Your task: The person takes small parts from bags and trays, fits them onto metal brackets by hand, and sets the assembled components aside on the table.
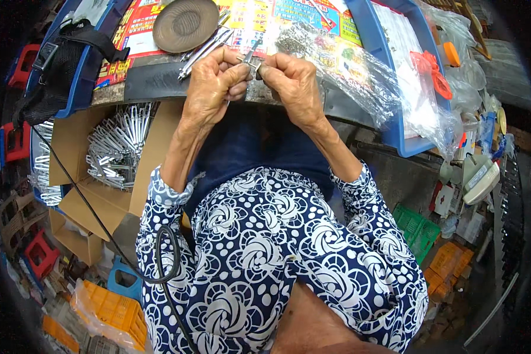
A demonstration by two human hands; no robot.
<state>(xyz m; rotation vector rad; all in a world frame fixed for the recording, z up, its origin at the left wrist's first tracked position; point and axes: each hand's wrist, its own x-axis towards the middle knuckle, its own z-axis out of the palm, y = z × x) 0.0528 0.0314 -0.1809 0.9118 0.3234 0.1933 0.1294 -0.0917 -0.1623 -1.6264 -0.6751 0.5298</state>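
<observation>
1. Printed sheets in red, yellow and blue (137,35) cover much of a dark-edged worktable (153,81), and the person's two hands meet above its near side.
2. Left hand (215,79): thumb and fingers pinch a small silver metal piece (250,55), which sits between the hands.
3. Right hand (293,82): thumb and forefinger close on the near end of that work; whether it is one part or several cannot be told.
4. Just beyond the left hand, slender silver metal rods (209,50) lie bunched beside a round brown dish (186,26), which hides some of them.
5. Crumpled clear plastic (351,71) spreads right of the right hand, covering sheets and reaching a blue plastic tray (404,133) of white material.
6. Another blue tray (81,88) stands at left, partly hidden by a black mesh bag (56,79).
7. Below it, an open brown cardboard box (103,197) holds many silver metal clips (118,141); a black cable (82,194) crosses in front.
8. Farther out are an orange crate (113,312) and a green crate (416,233).
</observation>
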